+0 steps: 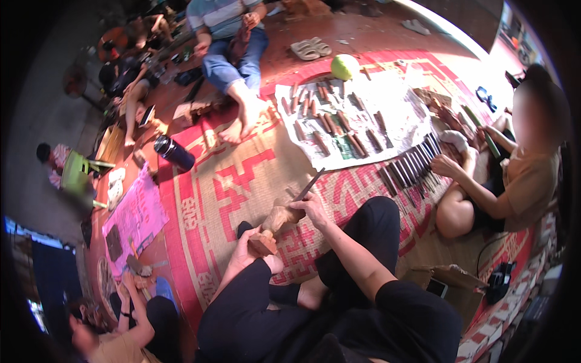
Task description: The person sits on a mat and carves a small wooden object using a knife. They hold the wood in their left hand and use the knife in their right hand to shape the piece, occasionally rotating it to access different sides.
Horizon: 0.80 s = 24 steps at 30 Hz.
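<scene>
Two hands worked a wooden block (273, 227) on the red mat (230, 181): left hand (249, 251) fingers wrapped its base, right hand (311, 209) pinched a chisel (308, 185) above the block. Carving step; next cut probably needs steady bracing.

We have one view only: from our head it looks steeply down, near our lap, mat (242, 181) stretching far.
</scene>
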Each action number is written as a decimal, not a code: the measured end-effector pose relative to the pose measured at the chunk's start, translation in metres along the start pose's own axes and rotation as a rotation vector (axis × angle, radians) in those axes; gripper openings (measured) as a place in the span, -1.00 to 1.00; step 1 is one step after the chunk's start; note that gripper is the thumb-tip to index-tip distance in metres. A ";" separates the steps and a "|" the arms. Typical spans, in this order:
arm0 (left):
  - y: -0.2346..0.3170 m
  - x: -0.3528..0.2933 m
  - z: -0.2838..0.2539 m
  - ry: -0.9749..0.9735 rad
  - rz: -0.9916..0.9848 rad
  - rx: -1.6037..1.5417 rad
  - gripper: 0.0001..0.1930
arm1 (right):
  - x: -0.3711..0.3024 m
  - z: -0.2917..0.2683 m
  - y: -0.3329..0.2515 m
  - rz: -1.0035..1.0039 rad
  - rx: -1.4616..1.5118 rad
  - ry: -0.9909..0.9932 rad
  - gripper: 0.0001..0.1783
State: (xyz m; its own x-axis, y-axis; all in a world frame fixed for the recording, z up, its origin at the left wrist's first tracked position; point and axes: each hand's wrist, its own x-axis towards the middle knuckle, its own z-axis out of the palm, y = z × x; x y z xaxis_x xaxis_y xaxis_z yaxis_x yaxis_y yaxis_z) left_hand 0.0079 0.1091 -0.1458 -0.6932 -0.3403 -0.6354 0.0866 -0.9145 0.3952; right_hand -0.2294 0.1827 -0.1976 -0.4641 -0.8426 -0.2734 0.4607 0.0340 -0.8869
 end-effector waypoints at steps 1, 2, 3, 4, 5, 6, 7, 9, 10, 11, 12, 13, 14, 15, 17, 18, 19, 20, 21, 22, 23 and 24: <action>0.001 -0.002 0.002 -0.002 -0.011 0.021 -0.38 | 0.003 0.001 0.003 -0.027 -0.012 0.004 -0.68; 0.000 0.001 0.006 -0.009 -0.024 0.030 -0.39 | 0.003 -0.002 0.005 -0.049 0.034 0.009 -0.60; 0.001 -0.004 0.008 0.002 -0.017 0.032 -0.39 | 0.003 -0.004 0.008 -0.050 0.071 0.004 -0.58; 0.001 -0.005 0.009 0.008 -0.020 0.036 -0.41 | 0.003 -0.005 0.011 -0.049 0.104 -0.006 -0.55; 0.001 -0.004 0.009 0.014 -0.020 0.035 -0.43 | 0.004 -0.007 0.013 -0.046 0.133 -0.020 -0.53; 0.001 -0.006 0.013 0.020 -0.015 0.026 -0.44 | 0.004 -0.004 0.012 -0.074 0.128 -0.016 -0.61; 0.002 -0.010 0.016 0.030 -0.011 0.050 -0.46 | 0.003 -0.004 0.010 -0.061 0.029 -0.001 -0.65; 0.005 -0.017 0.026 0.058 0.006 0.087 -0.49 | 0.000 -0.003 0.006 -0.036 -0.177 0.012 -0.71; 0.005 -0.016 0.028 0.049 0.009 0.060 -0.53 | 0.002 -0.003 0.009 -0.067 -0.116 0.034 -0.80; 0.003 -0.015 0.033 0.112 0.023 0.043 -0.55 | 0.003 -0.004 0.011 -0.085 -0.050 0.038 -0.82; 0.003 -0.016 0.032 0.082 0.010 0.045 -0.56 | 0.002 -0.003 0.011 -0.096 -0.085 0.045 -0.84; 0.005 -0.016 0.031 0.048 -0.003 0.051 -0.57 | 0.001 -0.003 0.009 -0.112 -0.120 0.053 -0.85; 0.006 -0.018 0.031 0.093 -0.006 0.029 -0.59 | 0.000 -0.002 0.008 -0.131 -0.163 0.043 -0.85; 0.007 -0.019 0.030 0.094 -0.011 0.010 -0.59 | -0.003 0.000 0.005 -0.138 -0.182 0.014 -0.86; 0.009 -0.021 0.027 0.095 -0.025 -0.021 -0.61 | -0.007 0.007 0.000 -0.209 -0.248 0.008 -0.87; 0.008 -0.019 0.022 0.098 -0.021 -0.046 -0.62 | -0.009 0.011 -0.004 -0.214 -0.227 -0.002 -0.88; 0.008 -0.018 0.018 0.075 0.003 -0.057 -0.62 | -0.012 0.016 -0.008 -0.219 -0.205 -0.012 -0.88; 0.009 -0.019 0.014 0.053 0.028 -0.067 -0.63 | -0.015 0.021 -0.012 -0.222 -0.181 -0.021 -0.89; 0.006 -0.015 0.010 0.021 0.047 -0.080 -0.64 | -0.016 0.019 -0.016 -0.201 -0.202 -0.027 -0.88; 0.003 -0.010 0.003 0.054 0.074 -0.135 -0.50 | -0.016 0.019 -0.017 -0.204 -0.191 -0.028 -0.87; 0.000 -0.008 -0.003 0.061 0.066 -0.123 -0.54 | -0.016 0.019 -0.017 -0.208 -0.180 -0.028 -0.86; 0.001 -0.005 0.002 0.056 0.053 -0.111 -0.59 | -0.012 0.009 -0.014 -0.234 -0.230 -0.036 -0.86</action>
State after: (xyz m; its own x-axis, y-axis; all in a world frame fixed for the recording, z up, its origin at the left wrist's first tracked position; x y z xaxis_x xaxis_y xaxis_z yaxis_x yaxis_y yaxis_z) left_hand 0.0101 0.1103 -0.1409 -0.6449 -0.3975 -0.6528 0.2025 -0.9125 0.3555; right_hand -0.2231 0.1877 -0.1786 -0.5080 -0.8603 -0.0424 0.1599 -0.0458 -0.9861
